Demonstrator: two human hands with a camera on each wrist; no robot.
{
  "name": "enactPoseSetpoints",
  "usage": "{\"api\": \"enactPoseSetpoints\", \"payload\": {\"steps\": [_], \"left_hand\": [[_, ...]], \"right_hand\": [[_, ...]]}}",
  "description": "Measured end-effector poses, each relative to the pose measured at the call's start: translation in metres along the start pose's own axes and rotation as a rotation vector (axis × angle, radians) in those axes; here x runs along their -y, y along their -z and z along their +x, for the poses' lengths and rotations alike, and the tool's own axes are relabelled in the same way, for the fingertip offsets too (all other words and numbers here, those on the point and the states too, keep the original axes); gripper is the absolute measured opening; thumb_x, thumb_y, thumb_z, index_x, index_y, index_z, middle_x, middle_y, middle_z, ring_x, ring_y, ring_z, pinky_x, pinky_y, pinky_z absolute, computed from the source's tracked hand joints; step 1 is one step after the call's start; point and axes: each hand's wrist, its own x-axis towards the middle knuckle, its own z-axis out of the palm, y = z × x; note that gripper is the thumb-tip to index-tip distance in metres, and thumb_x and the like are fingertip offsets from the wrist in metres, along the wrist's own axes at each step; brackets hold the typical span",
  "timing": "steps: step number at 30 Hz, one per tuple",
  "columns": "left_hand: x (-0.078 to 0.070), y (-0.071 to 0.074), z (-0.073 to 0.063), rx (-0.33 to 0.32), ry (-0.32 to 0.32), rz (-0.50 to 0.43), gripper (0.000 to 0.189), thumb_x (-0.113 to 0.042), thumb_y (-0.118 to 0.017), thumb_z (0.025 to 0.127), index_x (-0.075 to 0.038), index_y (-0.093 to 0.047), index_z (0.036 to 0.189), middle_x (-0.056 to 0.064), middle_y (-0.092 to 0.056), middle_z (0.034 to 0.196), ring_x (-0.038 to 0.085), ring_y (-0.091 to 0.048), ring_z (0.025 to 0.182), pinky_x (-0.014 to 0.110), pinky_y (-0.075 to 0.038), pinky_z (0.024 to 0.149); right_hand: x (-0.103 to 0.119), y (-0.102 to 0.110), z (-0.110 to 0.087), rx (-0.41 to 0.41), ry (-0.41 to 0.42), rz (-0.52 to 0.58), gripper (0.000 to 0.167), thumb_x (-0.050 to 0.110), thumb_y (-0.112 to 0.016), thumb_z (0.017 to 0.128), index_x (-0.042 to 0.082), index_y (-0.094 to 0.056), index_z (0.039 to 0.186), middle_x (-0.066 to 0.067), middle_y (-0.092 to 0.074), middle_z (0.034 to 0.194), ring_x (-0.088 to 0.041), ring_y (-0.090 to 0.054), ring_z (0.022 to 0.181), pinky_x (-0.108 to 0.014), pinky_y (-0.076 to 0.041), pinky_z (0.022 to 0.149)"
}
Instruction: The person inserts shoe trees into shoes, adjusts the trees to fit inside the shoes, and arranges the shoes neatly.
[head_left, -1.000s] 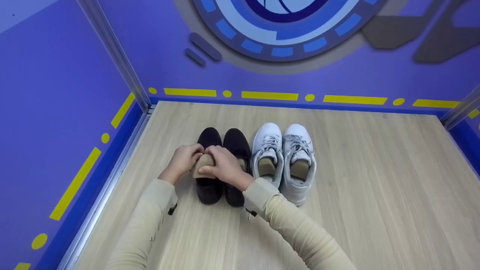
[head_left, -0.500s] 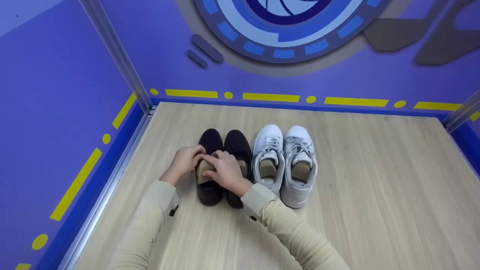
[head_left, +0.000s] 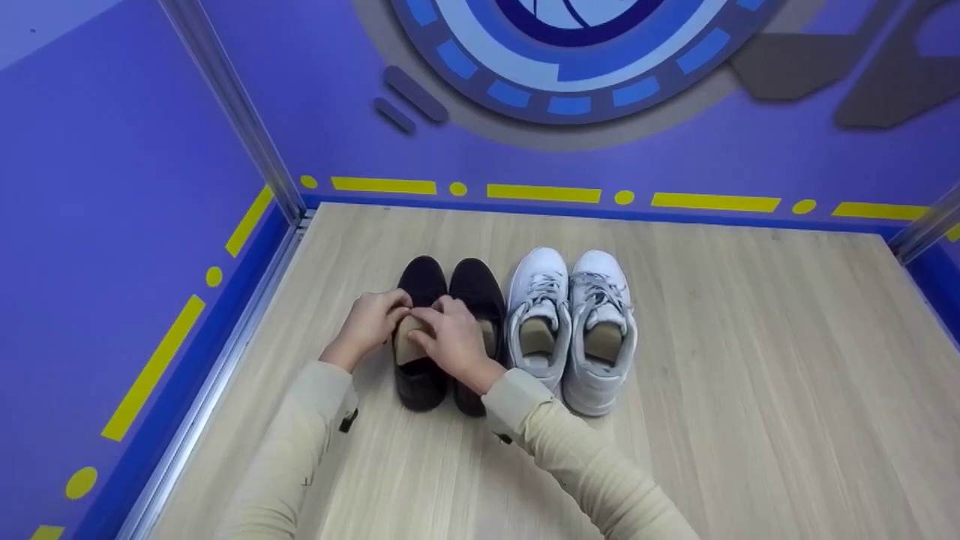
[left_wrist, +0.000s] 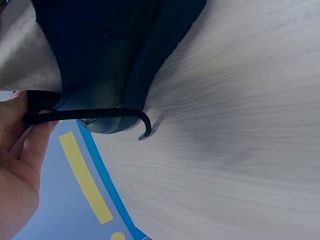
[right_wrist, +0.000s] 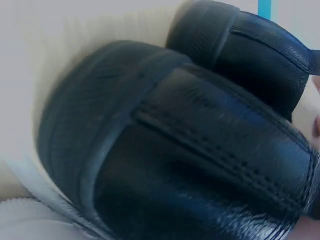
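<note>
A pair of black strapped shoes stands side by side; the left shoe (head_left: pixel 424 277) has a beige insert (head_left: pixel 409 345) in its opening, and the right shoe (head_left: pixel 475 283) shows one partly. My left hand (head_left: pixel 364 326) is at the left shoe's outer side, its fingers pinching a thin black strap (left_wrist: pixel 85 115) whose bent free end sticks out past the shoe. My right hand (head_left: pixel 456 341) lies over the same shoe, index fingertip near the left fingers, thumb beside the insert. What its other fingers grip is hidden. Both black heels (right_wrist: pixel 90 100) fill much of the right wrist view.
White lace-up sneakers, the left sneaker (head_left: pixel 538 289) and the right sneaker (head_left: pixel 600 289), stand just right of the black pair. A pale wood surface (head_left: pixel 750 360) lies beneath. A blue-purple panel (head_left: pixel 540 165) bounds the back, another panel (head_left: pixel 135 225) the left.
The beige insert, earlier raised in my right hand, now sits lower in the left black shoe. My right hand has come off its sides and shifted slightly right. The left hand hardly moved.
</note>
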Motion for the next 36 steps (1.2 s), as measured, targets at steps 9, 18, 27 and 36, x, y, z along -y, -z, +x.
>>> {"api": "enactPoseSetpoints", "payload": {"steps": [9,18,27,36], "left_hand": [[-0.003,0.000,0.001,0.019,0.002,-0.014,0.006,-0.011,-0.056,0.085,-0.009,-0.061,0.083,0.007,-0.065,0.076,0.014,-0.050,0.054,0.025,-0.040,0.051],[-0.002,0.002,0.000,0.025,0.027,-0.013,0.004,-0.009,-0.058,0.084,-0.010,-0.062,0.084,0.007,-0.065,0.077,0.014,-0.051,0.053,0.025,-0.041,0.050],[-0.002,0.000,-0.001,0.043,0.011,-0.006,0.004,-0.011,-0.058,0.084,-0.007,-0.060,0.083,0.007,-0.064,0.076,0.014,-0.051,0.052,0.025,-0.040,0.048],[-0.002,-0.002,-0.001,0.032,-0.020,0.053,0.003,-0.009,-0.059,0.082,-0.008,-0.056,0.082,0.005,-0.062,0.073,0.020,-0.054,0.064,0.032,-0.043,0.060]], "right_hand": [[0.008,-0.007,-0.001,0.019,-0.068,-0.209,0.029,0.042,-0.069,0.068,0.032,-0.067,0.096,0.006,-0.061,0.079,-0.016,-0.051,0.075,-0.031,-0.032,0.067],[0.005,-0.006,0.001,0.047,-0.006,-0.244,0.023,0.039,-0.068,0.070,0.032,-0.068,0.092,0.007,-0.066,0.077,-0.017,-0.052,0.073,-0.032,-0.032,0.066],[0.001,-0.009,0.006,0.042,-0.006,-0.274,0.025,0.042,-0.070,0.065,0.031,-0.068,0.088,0.001,-0.055,0.081,-0.021,-0.047,0.080,-0.033,-0.032,0.068],[-0.002,-0.014,0.006,0.017,-0.018,-0.283,0.028,0.042,-0.070,0.065,0.033,-0.067,0.091,0.000,-0.051,0.080,-0.022,-0.046,0.081,-0.033,-0.032,0.068]]}}
